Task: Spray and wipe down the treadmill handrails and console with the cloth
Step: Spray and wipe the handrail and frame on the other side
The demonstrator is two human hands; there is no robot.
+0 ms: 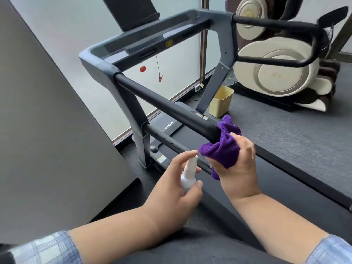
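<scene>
Plaid blue-and-white cuffs (47, 248) are seen at the bottom edge, rolled back from bare forearms.

Left hand (171, 187): fingers are curled round a small white spray bottle (187, 179), smooth plastic, rounded body, narrow neck; the forefinger is laid over the nozzle top. The nozzle is aimed toward the cloth.

Right hand (238, 168): a purple cloth (222, 147), soft and nubby like microfibre, is bunched and gripped in curled fingers. The cloth is wrapped over the near end of the upper left handrail (167, 105), a thick black tube with a matte, slightly padded look. A thinner lower rail (171, 143) with a rougher, pitted surface is noted beneath it.

Treadmill frame: grey moulded plastic uprights and a grey console (152, 33), angular in shape, with a dark tilted screen (129, 12) above. A yellow button, a red safety key (142, 69) and a red clip on a cord are seen hanging from the console. The right handrail (276, 23) is curved, black. The belt is dark and dull.

Room: grey carpeted floor (285, 130), frosted glass wall, a pale yellow bin (221, 101), a cream and brown massage chair (276, 73) with rounded shells, a flat grey panel at left.
</scene>
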